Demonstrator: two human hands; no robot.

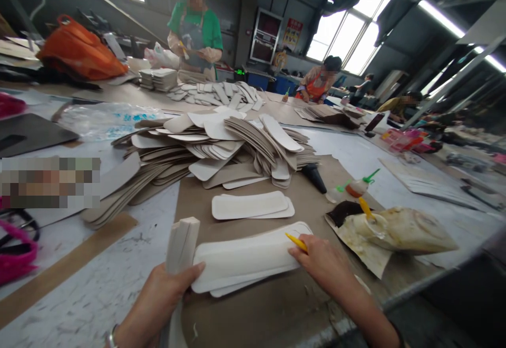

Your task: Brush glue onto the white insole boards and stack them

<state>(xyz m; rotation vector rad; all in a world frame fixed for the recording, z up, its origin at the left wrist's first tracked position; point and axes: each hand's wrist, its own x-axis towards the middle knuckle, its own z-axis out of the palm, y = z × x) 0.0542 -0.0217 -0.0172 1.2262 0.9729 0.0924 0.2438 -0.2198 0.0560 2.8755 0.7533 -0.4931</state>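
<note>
Head view: cluttered workshop table [98, 290]

A factory workshop: heaped cut insole pieces [221, 147] on long worktables [98, 290].

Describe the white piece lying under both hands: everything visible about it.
The white piece is a long, flat, rounded-end strip, matte like card or foam board. It lies flat on the brown sheet, stacked on another like it whose edge shows below. The left hand pins its near end with the thumb; the right hand rests on its far end, holding a yellow tool against it.
</note>
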